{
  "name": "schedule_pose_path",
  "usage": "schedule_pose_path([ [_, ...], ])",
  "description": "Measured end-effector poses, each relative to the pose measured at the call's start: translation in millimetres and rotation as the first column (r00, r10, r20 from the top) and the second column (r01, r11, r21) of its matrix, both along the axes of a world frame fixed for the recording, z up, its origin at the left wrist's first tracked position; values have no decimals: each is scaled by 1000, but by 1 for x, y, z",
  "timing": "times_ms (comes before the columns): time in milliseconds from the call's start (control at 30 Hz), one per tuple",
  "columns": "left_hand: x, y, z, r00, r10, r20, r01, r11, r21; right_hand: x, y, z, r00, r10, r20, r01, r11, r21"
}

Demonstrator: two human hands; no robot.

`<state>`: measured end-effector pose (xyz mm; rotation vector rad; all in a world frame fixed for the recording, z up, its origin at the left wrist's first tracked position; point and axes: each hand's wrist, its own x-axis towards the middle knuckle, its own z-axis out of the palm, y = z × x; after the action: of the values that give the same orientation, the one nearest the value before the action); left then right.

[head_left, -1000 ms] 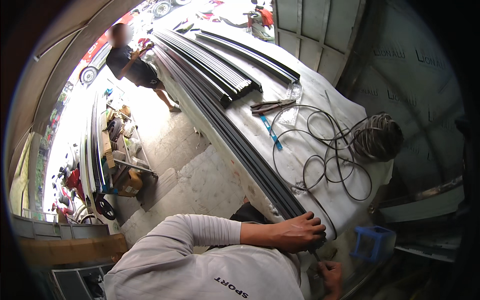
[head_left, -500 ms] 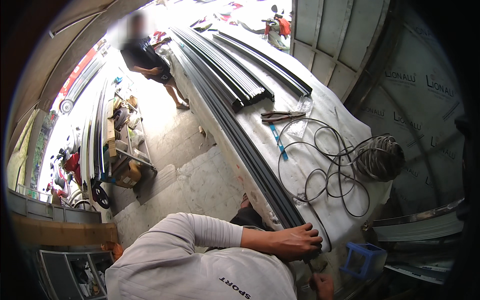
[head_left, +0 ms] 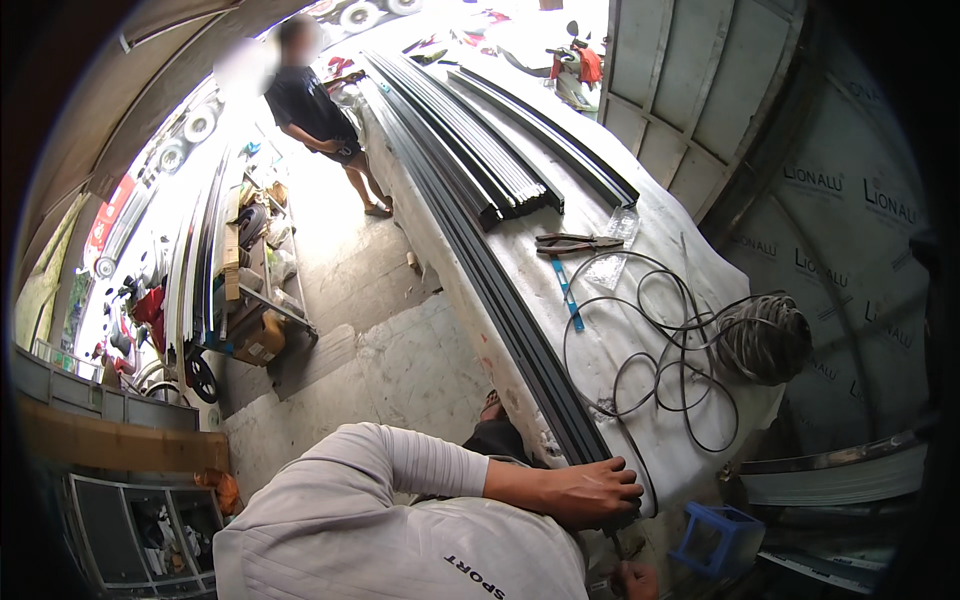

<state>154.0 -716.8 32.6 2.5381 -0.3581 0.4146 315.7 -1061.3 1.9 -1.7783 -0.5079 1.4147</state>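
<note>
Long dark metal profiles (head_left: 520, 345) lie side by side along the left edge of the white-covered table (head_left: 655, 225). My left hand (head_left: 590, 492) is closed over their near end, its fingers curled on top. Below it, close to the picture's lower edge, my right hand (head_left: 634, 579) is closed beside a thin dark piece hanging from that end; what it holds is hidden. A thin dark flexible strip (head_left: 645, 465) runs past my left fingers from loose loops (head_left: 655, 375) and a wound coil (head_left: 765, 338) on the table.
Pliers (head_left: 578, 243), a blue strip (head_left: 567, 293) and a clear plastic bag (head_left: 608, 262) lie on the table, with more profiles (head_left: 470, 150) beyond. A blue plastic stool (head_left: 716, 540) stands at lower right. Another person (head_left: 312, 115) stands beyond the table's left side, near a loaded cart (head_left: 265, 325).
My right hand has drawn slightly down and left, nearer the lower edge. My left hand stays on the profile end. The view has shifted a little, and the other person stands much as before.
</note>
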Motion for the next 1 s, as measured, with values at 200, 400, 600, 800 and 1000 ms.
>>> schedule_pose_path([
  [200,1,-3,-3,1000,12,6,-12,1000,7,-6,55,-15,973,-14,-231,37,995,96],
  [400,3,-1,-4,1000,22,17,-22,1000,-1,-1,-6,-15,990,-125,73,123,992,25],
  [600,4,-1,4,1000,-3,-31,4,1000,17,16,24,27,984,112,-136,-120,992,-49],
  [800,2,-1,-1,1000,12,-8,-12,1000,27,2,53,-4,976,75,-202,-63,996,67],
  [1000,2,-2,-3,999,32,10,-32,999,43,-4,-9,-3,994,-43,96,38,998,52],
])
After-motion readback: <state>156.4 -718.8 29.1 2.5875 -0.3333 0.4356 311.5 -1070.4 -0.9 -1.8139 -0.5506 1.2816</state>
